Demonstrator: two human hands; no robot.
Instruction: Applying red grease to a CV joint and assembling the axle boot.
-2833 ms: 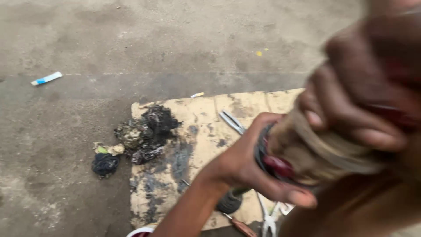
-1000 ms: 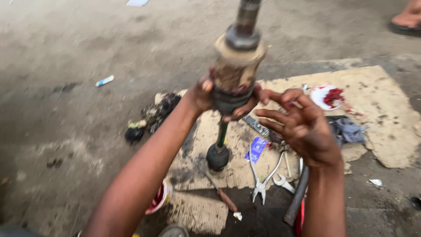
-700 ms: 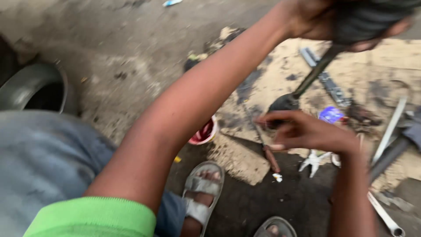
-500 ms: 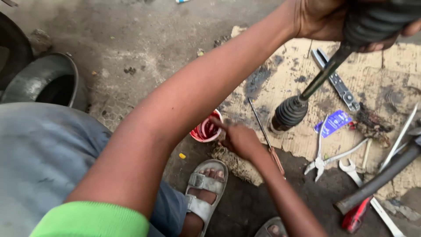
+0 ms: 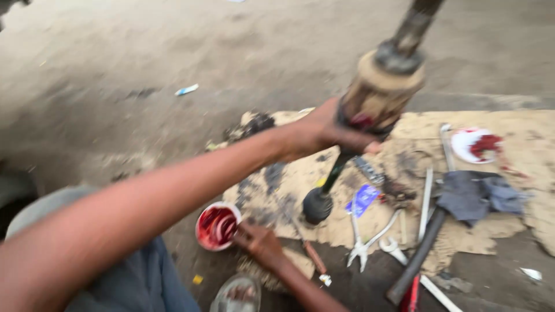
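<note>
My left hand (image 5: 329,132) is shut on a greasy drive shaft (image 5: 383,92), just below its thick tan joint. The shaft stands tilted, and its black lower end (image 5: 317,205) rests on a dirty sheet of cardboard (image 5: 523,211). My right hand (image 5: 261,241) is low, at the cardboard's near edge. Its fingers reach to the rim of a small white tub of red grease (image 5: 216,226), and I see nothing held in it. The picture is blurred.
On the cardboard lie pliers (image 5: 359,249), a spanner (image 5: 399,247), a hammer (image 5: 417,259), a screwdriver (image 5: 309,249), a blue packet (image 5: 363,199), a dark rag (image 5: 475,193) and a white lid smeared red (image 5: 474,144). My sandalled foot (image 5: 237,292) is below. Bare concrete lies beyond.
My right hand has moved left from the tools to the grease tub. My view has lifted, so the joint shows again. My left hand keeps its hold on the shaft.
</note>
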